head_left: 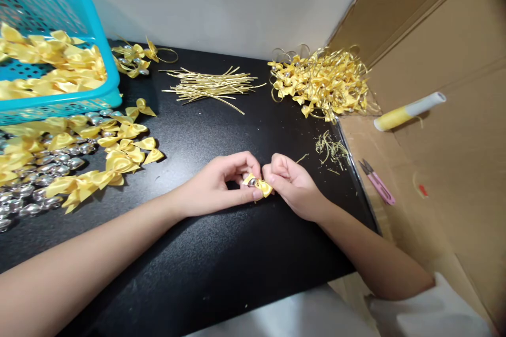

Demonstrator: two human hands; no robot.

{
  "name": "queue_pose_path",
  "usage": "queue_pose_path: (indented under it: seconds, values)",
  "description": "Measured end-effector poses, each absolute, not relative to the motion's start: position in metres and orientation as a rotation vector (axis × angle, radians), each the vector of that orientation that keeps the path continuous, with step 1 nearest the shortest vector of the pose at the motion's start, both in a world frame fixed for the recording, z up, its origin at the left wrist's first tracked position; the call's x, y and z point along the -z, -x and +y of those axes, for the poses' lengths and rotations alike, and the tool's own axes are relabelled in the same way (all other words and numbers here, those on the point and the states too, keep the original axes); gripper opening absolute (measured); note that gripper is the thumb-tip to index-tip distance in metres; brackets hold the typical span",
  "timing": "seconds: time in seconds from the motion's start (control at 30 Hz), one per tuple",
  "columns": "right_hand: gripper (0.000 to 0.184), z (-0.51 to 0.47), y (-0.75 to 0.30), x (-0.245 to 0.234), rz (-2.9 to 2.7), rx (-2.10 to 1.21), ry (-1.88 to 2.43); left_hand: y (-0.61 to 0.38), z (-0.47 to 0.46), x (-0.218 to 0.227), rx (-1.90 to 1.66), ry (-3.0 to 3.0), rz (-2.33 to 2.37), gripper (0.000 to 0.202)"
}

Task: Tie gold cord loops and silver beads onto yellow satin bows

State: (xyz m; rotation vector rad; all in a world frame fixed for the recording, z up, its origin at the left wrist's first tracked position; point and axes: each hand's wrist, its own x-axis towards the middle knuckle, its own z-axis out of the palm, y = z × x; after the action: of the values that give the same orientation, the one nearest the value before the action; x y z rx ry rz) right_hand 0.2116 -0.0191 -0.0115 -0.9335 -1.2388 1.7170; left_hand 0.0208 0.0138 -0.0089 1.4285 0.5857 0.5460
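My left hand (221, 184) and my right hand (292, 184) meet near the middle of the black table (221, 268). Together they pinch a small yellow ribbon bow (259, 184) with a silver bead at its middle. The fingers of both hands are curled closed around the bow, which sits just above the tabletop. A bundle of gold wire ties (211, 86) lies further back, and a heap of finished bows with gold loops (322, 83) sits at the back right.
A blue plastic basket (103, 71) of yellow bows stands at the back left. Loose yellow bows (118, 155) and silver beads (43, 179) spread across the left side. Pink snips (377, 182) and a yellow-white tube (409, 111) lie on cardboard at the right. Wire scraps (332, 148) lie nearby.
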Motion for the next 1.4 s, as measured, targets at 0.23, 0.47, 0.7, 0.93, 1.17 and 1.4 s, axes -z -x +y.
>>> queue_pose_path:
  seconds: [0.23,0.47,0.7,0.93,1.17,1.4]
  values:
    - [0.035,-0.017,-0.212,0.012,-1.303,-1.592,0.923,-0.023,0.016,0.012,-0.856,-1.539,0.755,0.013]
    - [0.036,-0.019,-0.210,0.007,-1.380,-1.465,0.941,-0.023,0.012,0.012,-0.709,-1.289,0.729,0.016]
    - [0.039,-0.022,-0.209,0.001,-1.293,-1.546,0.941,-0.025,0.007,0.010,-0.616,-1.206,0.675,0.013]
    - [0.039,-0.023,-0.209,-0.005,-1.259,-1.568,0.950,-0.028,0.002,0.011,-0.620,-1.161,0.696,0.019]
    - [0.037,-0.022,-0.209,0.002,-1.357,-1.455,0.942,-0.030,0.005,0.014,-0.689,-1.037,0.582,0.035]
    - [0.039,-0.023,-0.212,0.007,-1.541,-1.362,0.957,-0.033,0.003,0.010,-0.625,-0.936,0.601,0.030]
